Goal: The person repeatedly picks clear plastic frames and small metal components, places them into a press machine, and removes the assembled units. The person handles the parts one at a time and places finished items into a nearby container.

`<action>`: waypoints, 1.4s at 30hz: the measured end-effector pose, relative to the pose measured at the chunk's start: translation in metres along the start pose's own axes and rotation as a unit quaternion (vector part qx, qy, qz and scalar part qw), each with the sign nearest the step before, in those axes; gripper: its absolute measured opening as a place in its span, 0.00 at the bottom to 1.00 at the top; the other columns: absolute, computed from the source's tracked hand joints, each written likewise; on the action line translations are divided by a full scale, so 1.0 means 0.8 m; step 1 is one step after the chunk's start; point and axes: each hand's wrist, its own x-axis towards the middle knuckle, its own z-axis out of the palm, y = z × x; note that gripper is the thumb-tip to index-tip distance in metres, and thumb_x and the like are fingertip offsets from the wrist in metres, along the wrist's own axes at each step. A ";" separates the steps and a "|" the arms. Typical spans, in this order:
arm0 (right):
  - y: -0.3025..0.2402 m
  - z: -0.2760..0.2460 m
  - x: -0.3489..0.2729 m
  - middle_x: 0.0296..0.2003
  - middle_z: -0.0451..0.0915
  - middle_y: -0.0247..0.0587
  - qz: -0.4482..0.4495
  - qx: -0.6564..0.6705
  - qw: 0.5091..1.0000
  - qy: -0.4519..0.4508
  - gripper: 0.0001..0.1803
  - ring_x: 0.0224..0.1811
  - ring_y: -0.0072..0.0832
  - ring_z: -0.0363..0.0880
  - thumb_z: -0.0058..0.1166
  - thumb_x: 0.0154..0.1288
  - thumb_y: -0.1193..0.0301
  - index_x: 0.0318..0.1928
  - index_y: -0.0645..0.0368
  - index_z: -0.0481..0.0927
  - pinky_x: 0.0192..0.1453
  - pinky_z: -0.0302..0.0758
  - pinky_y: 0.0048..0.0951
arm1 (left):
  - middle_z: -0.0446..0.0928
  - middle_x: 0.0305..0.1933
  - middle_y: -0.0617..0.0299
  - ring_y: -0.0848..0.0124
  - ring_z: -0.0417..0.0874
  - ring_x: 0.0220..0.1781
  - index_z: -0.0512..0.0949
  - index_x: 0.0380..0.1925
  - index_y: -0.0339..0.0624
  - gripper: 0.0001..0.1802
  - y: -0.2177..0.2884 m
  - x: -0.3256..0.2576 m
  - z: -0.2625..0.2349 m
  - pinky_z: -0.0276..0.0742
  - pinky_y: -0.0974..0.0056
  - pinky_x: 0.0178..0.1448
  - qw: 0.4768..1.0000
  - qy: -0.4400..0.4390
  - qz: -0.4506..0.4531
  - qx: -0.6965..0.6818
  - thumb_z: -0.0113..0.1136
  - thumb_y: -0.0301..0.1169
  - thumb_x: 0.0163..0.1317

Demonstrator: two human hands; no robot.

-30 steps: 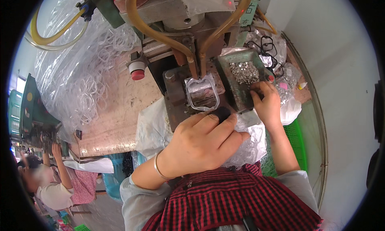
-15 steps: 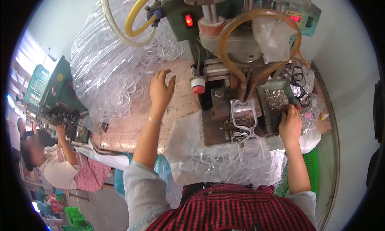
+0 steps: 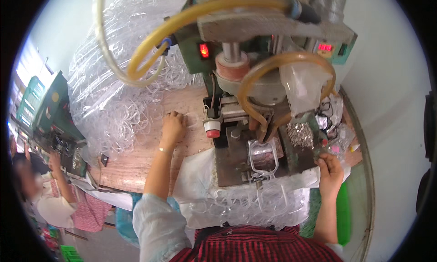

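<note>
— Right, the left hand (image 3: 172,125) is flat out on the wooden bench (image 3: 136,164), fingers curled loosely at the edge of that big heap of clear plastic rings (image 3: 114,103). Whether it has pinched one, I can't tell from here.

— And the right hand (image 3: 331,168)?

— Down at the near right corner of the press, fingertips pinched on something small, too tiny to make out. Just beside it sits a tray of little silvery metal parts (image 3: 299,134).

— What's under the machine head?

— A clear plastic frame (image 3: 262,156) lying on the dark metal base plate (image 3: 234,164), below the amber hose (image 3: 273,75). A red button (image 3: 212,133) stands left of it.

— And the room?

— Pale walls, a green machine (image 3: 50,112) off left, where another person (image 3: 50,193) works. White sheeting (image 3: 195,189) drapes the bench's front edge.
</note>
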 end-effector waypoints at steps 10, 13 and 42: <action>-0.109 0.154 0.031 0.44 0.87 0.40 -0.059 0.195 0.964 -0.171 0.11 0.47 0.22 0.85 0.58 0.68 0.82 0.50 0.67 0.81 0.54 0.79 0.23 | 0.83 0.40 0.61 0.75 0.83 0.36 0.82 0.46 0.33 0.12 0.159 -0.044 -0.123 0.79 0.69 0.41 0.745 0.150 -0.279 -0.587 0.56 0.32 0.76; -0.097 0.164 0.027 0.48 0.85 0.40 -0.032 0.280 0.944 -0.172 0.15 0.49 0.20 0.83 0.56 0.69 0.84 0.55 0.66 0.78 0.55 0.78 0.22 | 0.82 0.43 0.52 0.68 0.85 0.38 0.80 0.47 0.31 0.11 0.233 -0.043 -0.183 0.84 0.64 0.46 0.703 0.251 -0.179 -0.641 0.54 0.29 0.76; -0.016 0.070 0.025 0.38 0.85 0.54 -0.238 -0.231 0.938 -0.096 0.13 0.44 0.53 0.83 0.55 0.64 0.80 0.48 0.60 0.83 0.51 0.78 0.46 | 0.86 0.48 0.73 0.71 0.79 0.36 0.89 0.37 0.55 0.15 0.323 -0.031 -0.253 0.80 0.55 0.65 0.898 0.114 0.272 -0.327 0.75 0.28 0.45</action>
